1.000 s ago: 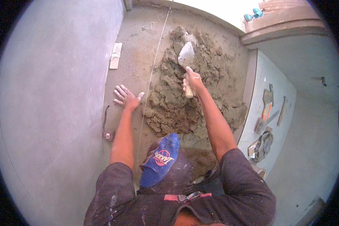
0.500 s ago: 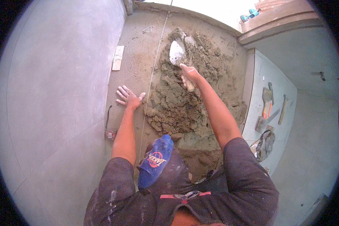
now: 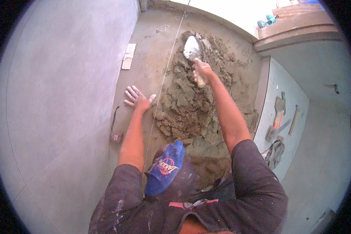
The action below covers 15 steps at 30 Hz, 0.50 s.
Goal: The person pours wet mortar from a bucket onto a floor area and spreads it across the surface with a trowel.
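My right hand point(image 3: 202, 71) grips the wooden handle of a trowel point(image 3: 191, 49). Its pale, wet-looking blade points away from me, over the far part of a rough heap of mortar point(image 3: 183, 113). To the left, my left hand point(image 3: 140, 100) lies with fingers spread on the grey floor, whitish dust on its fingertips. A taut string point(image 3: 170, 56) runs lengthwise between my left hand and the mortar. Whether the blade presses into the mortar or rests on top, I cannot tell.
A large grey panel point(image 3: 66, 85) stands along the left. Near it lie a pale flat strip point(image 3: 128, 56) and a small red device point(image 3: 116, 137) with a dark strap. At right, a hammer point(image 3: 294, 120) and other tools lie on a pale board point(image 3: 290, 85). Blue printed cloth point(image 3: 165, 167) covers my knee.
The whole view has shifted slightly, so the scene sits a little further right and higher. Relative to the mortar, the trowel has barely moved. My left hand stays on the floor.
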Available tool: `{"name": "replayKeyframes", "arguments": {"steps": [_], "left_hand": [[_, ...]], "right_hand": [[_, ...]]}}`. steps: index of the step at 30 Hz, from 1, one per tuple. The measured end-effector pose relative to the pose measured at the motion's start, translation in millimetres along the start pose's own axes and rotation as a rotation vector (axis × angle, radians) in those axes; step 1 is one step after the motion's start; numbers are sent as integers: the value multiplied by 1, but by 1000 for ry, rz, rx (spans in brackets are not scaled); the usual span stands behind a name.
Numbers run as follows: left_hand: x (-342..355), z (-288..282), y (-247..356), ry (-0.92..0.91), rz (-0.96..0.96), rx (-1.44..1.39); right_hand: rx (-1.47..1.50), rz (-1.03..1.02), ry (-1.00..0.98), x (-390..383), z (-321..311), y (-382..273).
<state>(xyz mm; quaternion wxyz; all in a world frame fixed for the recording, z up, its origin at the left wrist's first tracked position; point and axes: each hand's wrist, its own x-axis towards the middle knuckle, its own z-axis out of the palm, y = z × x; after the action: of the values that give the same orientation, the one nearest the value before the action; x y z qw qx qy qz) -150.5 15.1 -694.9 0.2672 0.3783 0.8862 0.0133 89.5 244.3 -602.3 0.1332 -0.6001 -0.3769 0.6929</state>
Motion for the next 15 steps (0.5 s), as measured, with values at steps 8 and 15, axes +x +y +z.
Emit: {"name": "replayKeyframes", "arguments": {"steps": [8, 15], "left_hand": [[2, 2, 6, -12, -13, 5], [5, 11, -8, 12, -15, 20]], "right_hand": [[-627, -145, 2, -38, -33, 20], [-1038, -495, 696, -119, -135, 88]]}}
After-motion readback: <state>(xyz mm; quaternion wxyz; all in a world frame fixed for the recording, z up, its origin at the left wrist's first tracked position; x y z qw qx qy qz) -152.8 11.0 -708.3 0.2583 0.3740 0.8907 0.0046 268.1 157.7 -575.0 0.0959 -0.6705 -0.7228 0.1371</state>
